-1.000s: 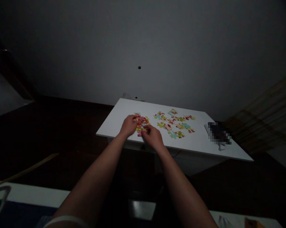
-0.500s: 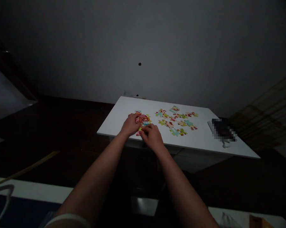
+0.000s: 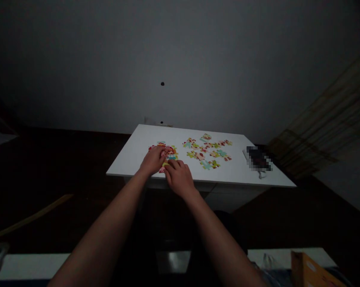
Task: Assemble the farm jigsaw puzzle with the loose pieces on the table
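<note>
A partly joined jigsaw puzzle (image 3: 171,156) with red, yellow and teal printing lies near the left front of the white table (image 3: 129,159). My left hand (image 3: 153,160) rests over its left side, fingers stretched across the pieces. At the lower right edge, my right hand (image 3: 179,176) has its fingers bent and drawn in on a puzzle piece, mostly hidden beneath them. The hands are close together, and they cover part of the picture. Several loose puzzle pieces (image 3: 200,156) are spread to the right of my right hand.
A dark, pixelated object (image 3: 258,158) lies at the table's right end, a pale strap beside it. Behind the table stands a grey wall (image 3: 198,71). Near me, an orange box (image 3: 313,273) sits on a white surface (image 3: 287,257) at the lower right.
The view has shifted, so the table appears further left and the orange box shows more. My right fingers have gone from a raised pinch to lying lower over the puzzle's edge.
</note>
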